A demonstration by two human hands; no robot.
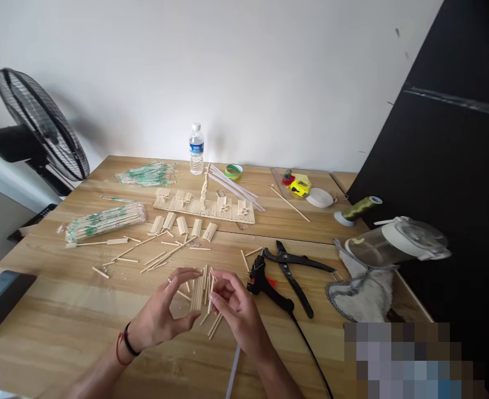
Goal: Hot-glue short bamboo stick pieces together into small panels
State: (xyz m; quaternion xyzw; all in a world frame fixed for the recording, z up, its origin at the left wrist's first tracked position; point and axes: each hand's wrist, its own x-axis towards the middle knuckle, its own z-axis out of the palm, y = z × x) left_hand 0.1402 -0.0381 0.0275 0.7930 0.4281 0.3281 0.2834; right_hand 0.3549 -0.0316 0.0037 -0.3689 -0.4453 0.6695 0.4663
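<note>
A small panel of wooden sticks (pixel 196 293) sits in front of the person, between the hands. The left hand (pixel 161 316), at the panel's eight o'clock, curves into a C, its thumb at the near end and index finger at the far end, gripping it. The right hand (pixel 238 310), at four o'clock, bends its fingers inward and pinches a short stick (pixel 210 300) just beside the panel. Five finished-looking panels (pixel 181 225) lie near twelve o'clock; a black glue gun (pixel 262 281) rests at three.
</note>
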